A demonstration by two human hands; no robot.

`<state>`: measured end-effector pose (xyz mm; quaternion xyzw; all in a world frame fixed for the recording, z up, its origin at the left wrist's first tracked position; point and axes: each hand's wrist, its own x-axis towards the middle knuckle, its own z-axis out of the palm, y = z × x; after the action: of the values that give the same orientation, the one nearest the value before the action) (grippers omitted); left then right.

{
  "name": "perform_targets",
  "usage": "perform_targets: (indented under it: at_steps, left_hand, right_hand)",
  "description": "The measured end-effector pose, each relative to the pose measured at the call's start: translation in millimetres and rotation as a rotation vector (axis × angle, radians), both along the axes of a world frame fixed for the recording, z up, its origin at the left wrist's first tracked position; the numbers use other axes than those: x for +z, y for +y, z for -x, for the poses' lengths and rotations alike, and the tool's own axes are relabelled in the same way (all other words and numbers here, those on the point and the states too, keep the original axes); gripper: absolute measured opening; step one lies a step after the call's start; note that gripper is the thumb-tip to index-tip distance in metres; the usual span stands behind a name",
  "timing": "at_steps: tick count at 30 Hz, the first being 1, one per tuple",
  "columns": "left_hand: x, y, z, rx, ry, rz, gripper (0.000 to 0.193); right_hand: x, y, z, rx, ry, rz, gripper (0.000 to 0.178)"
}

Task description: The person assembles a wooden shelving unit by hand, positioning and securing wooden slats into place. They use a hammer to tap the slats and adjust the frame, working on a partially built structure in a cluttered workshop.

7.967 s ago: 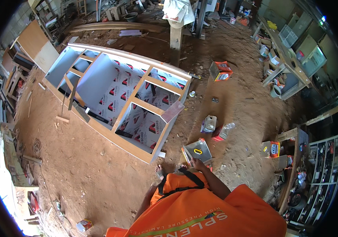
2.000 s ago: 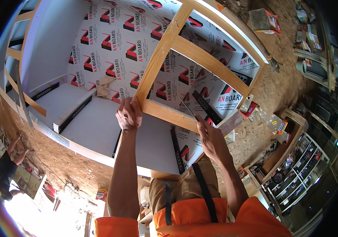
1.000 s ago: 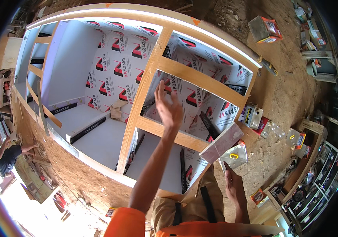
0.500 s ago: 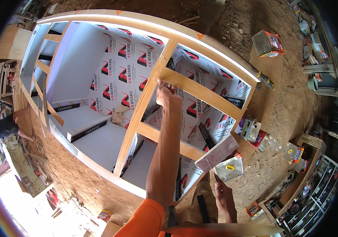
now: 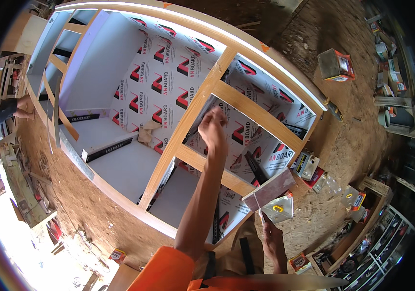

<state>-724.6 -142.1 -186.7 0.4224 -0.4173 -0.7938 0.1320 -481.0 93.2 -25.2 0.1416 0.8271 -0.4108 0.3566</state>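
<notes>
My left hand (image 5: 212, 128) is raised over an opening in the wooden front frame (image 5: 195, 114) of a large cabinet, its fingers curled and partly blurred. It is apart from the wood; whatever the fingers hold, if anything, cannot be made out. Low on the right, my right hand (image 5: 273, 242) is closed around a thin, flat blade-like tool (image 5: 261, 217), whose tip points up toward a small purplish-grey rectangular slab (image 5: 268, 190). That slab lies at the cabinet's near right corner.
Black drawer runners (image 5: 109, 149) line the white cabinet interior. A screwdriver-like handled tool (image 5: 335, 111) rests by the far right corner. Tins (image 5: 306, 166) and a clear bottle (image 5: 331, 184) stand on the dirt floor. Another person (image 5: 4, 110) is at the far left.
My left hand has come off the wooden frame joint and moved over the opening below it. My right hand has turned the blade slightly, so it now shows lighter. The view has shifted a little.
</notes>
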Motion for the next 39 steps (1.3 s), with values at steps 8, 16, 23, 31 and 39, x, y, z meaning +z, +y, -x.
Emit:
perform_targets:
  at_steps: [8,16,23,31,39]
  left_hand:
    - [17.6,-70.7,-71.5,-0.492,-0.132,1.326,0.031]
    - [-0.2,-112.8,-54.5,-0.612,-0.231,1.437,0.05]
    - [-2.5,-149.4,-64.7,-0.784,0.001,1.304,0.049]
    - [3.9,-168.7,-111.9,-0.77,-0.125,0.968,0.04]
    - [2.4,-183.0,-107.7,-0.873,-0.082,0.853,0.047]
  right_hand:
    - [12.5,-18.8,11.5,0.015,-0.283,-0.085,0.056]
    - [3.2,-36.2,1.7,0.033,-0.068,0.002,0.048]
    - [-2.5,-37.3,-2.7,0.035,-0.047,0.018,0.051]
    - [2.2,-36.7,2.7,0.045,-0.06,0.063,0.055]
    - [2.6,-44.1,-0.3,0.007,-0.135,0.01,0.048]
